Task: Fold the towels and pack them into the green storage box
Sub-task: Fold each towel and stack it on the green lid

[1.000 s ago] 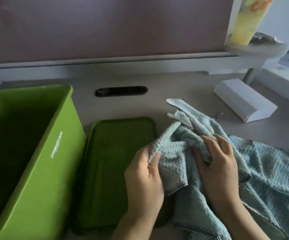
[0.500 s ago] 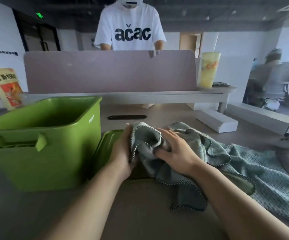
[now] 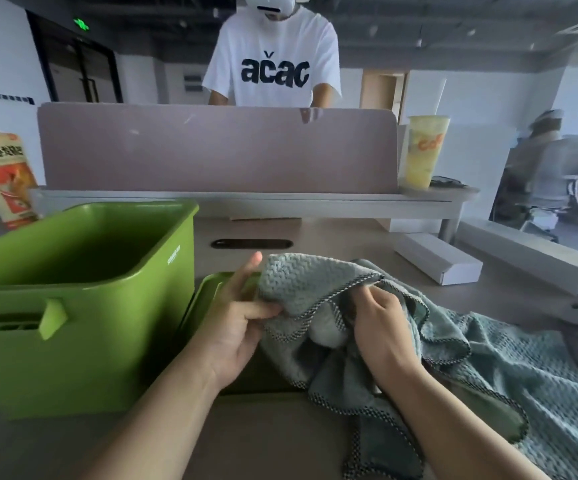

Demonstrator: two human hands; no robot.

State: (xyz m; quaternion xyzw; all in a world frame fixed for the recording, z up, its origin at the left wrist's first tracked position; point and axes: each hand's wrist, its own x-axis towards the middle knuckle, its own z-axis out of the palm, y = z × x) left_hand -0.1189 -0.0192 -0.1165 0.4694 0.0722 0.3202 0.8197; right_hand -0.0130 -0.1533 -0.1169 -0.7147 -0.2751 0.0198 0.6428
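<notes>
A crumpled pale blue-green towel (image 3: 301, 289) with a dark checked hem lies in front of me, partly lifted off the table. My left hand (image 3: 235, 327) pinches its left edge, index finger pointing up. My right hand (image 3: 381, 330) grips a fold of the hem near the middle. A second towel (image 3: 509, 368) of the same colour lies spread to the right. The green storage box (image 3: 114, 327) stands open at the left, its inside dark and empty as far as visible. Its green lid (image 3: 208, 292) lies flat between the box and the towel.
A purple-grey desk divider (image 3: 211, 150) runs across the back. A person in a white T-shirt (image 3: 273, 60) stands behind it. A yellow drink cup (image 3: 422, 150) sits on the shelf; white cardboard boxes (image 3: 436, 258) lie at the right; a printed packet (image 3: 2, 178) leans at far left.
The view tilted up from the table to the room. Both hands lifted and shifted their hold along the towel's hem; the left hand's index finger now points upward.
</notes>
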